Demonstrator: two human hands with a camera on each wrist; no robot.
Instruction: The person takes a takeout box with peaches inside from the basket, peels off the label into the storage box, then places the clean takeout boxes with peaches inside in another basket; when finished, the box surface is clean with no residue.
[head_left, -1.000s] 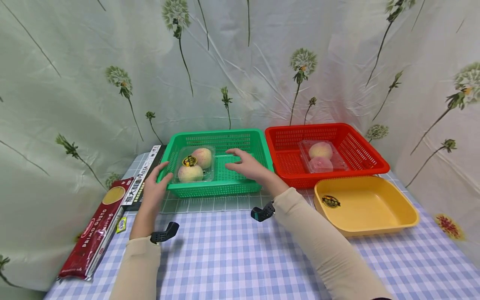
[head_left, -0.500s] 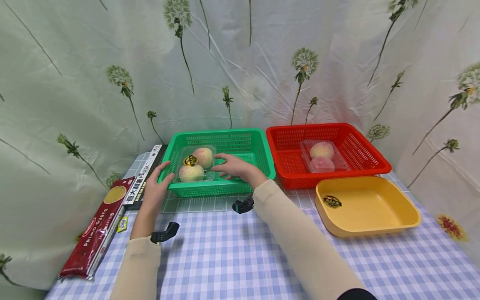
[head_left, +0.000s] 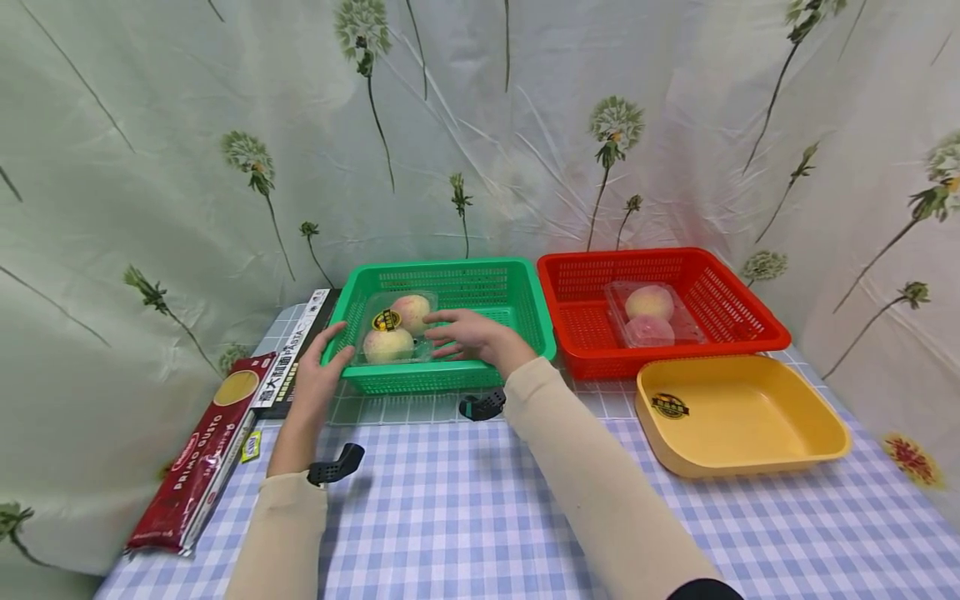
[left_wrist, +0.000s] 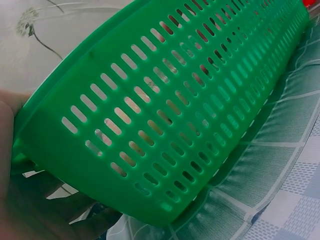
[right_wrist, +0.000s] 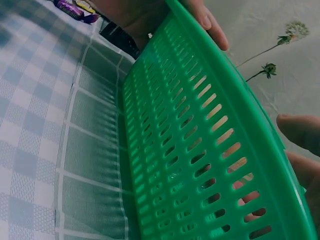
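A green slotted basket (head_left: 517,312) stands mid-table with a clear clamshell of two peaches (head_left: 393,329) in its left half. My left hand (head_left: 330,367) grips the basket's front-left corner, thumb hooked over the rim; the left wrist view shows the palm (left_wrist: 7,150) against the basket's wall (left_wrist: 175,115). My right hand (head_left: 450,335) reaches over the front rim, fingers spread and touching the clamshell's right side. In the right wrist view the basket's wall (right_wrist: 190,140) fills the frame, with a right fingertip (right_wrist: 300,132) behind the rim.
A red basket (head_left: 723,292) to the right holds another peach clamshell (head_left: 648,317). In front of it sits a yellow tray (head_left: 750,417). A red pasta pack (head_left: 206,446) and a black-and-white pasta box (head_left: 296,350) lie at the left edge. A flowered curtain hangs behind.
My right hand has moved left across the green basket, from its middle to the clamshell's right side. The left hand has stayed on the basket's corner.
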